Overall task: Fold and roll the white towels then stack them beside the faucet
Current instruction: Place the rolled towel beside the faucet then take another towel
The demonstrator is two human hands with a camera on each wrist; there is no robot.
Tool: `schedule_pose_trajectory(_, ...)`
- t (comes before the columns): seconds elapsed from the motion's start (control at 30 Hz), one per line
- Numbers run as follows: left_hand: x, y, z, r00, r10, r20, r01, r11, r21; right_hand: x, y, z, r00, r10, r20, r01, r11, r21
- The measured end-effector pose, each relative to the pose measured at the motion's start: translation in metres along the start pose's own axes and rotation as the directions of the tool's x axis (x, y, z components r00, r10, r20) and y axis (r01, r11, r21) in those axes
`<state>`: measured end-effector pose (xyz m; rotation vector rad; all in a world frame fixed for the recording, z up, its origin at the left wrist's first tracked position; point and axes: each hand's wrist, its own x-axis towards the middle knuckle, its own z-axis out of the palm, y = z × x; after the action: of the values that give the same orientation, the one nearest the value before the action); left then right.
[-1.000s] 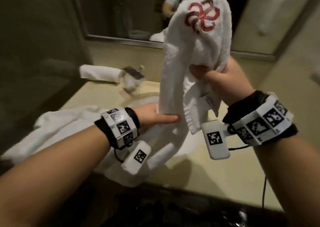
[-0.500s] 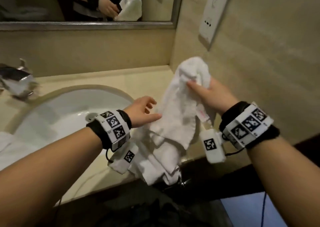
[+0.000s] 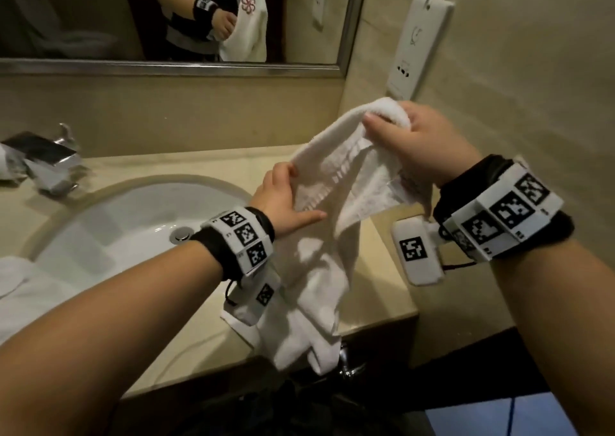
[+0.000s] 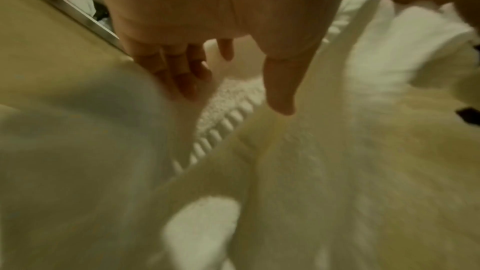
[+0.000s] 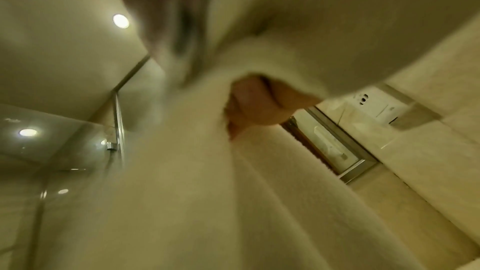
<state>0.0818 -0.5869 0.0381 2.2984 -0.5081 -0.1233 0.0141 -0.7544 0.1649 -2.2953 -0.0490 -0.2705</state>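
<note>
A white towel [image 3: 327,269] hangs in the air over the right end of the beige counter [image 3: 206,163], its lower end draping past the front edge. My right hand [image 3: 382,124] grips its bunched top corner, up near the wall. Lower and to the left, my left hand [image 3: 299,197] lies spread against the towel's ribbed band, fingers at the far edge and thumb stretched across the front. The left wrist view shows those straight fingers [image 4: 182,77] and the thumb apart on the towel [image 4: 337,151]. In the blurred right wrist view, curled fingers [image 5: 259,106] clutch the towel [image 5: 207,202]. The chrome faucet [image 3: 43,159] stands far left.
A white sink basin [image 3: 126,236] fills the counter's middle. Another white towel [image 3: 20,289] lies at the basin's left. A mirror [image 3: 166,19] runs along the back wall, and a white socket panel [image 3: 419,43] sits on the right wall close above my right hand.
The view has swung right, away from the faucet. My right hand lowered the towel from in front of the mirror to the counter's right end. My left hand reached up to its edge.
</note>
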Motion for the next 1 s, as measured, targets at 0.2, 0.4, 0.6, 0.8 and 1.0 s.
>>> schedule_pose_trajectory(0.2, 0.019, 0.018, -0.005, 0.976, 0.025, -0.218, -0.006, 0.996, 0.085, -0.008, -0.024, 0.007, 0.99, -0.11, 0.088, 0.117, 0.99, -0.081)
schedule_pose_trajectory(0.4, 0.018, -0.038, -0.042, 0.999, -0.015, -0.035, 0.027, 0.934, 0.357, -0.017, -0.001, -0.025, 0.994, -0.073, -0.084, 0.05, 0.967, -0.25)
schedule_pose_trajectory(0.6, 0.001, -0.058, -0.092, 0.982, 0.011, -0.19, 0.012, 0.993, 0.117, -0.012, 0.049, -0.009, 0.974, 0.123, -0.19, -0.212, 0.788, -0.578)
schedule_pose_trajectory(0.8, 0.003, -0.066, -0.158, 0.943, -0.007, -0.333, 0.046, 0.993, 0.109, -0.016, 0.058, 0.009, 0.995, 0.088, 0.046, -0.022, 0.651, -0.759)
schedule_pose_trajectory(1.0, 0.007, -0.091, -0.18, 0.948, 0.016, -0.318, 0.075, 0.96, 0.271, 0.014, 0.071, -0.013, 0.971, 0.022, -0.238, -0.139, 0.862, -0.488)
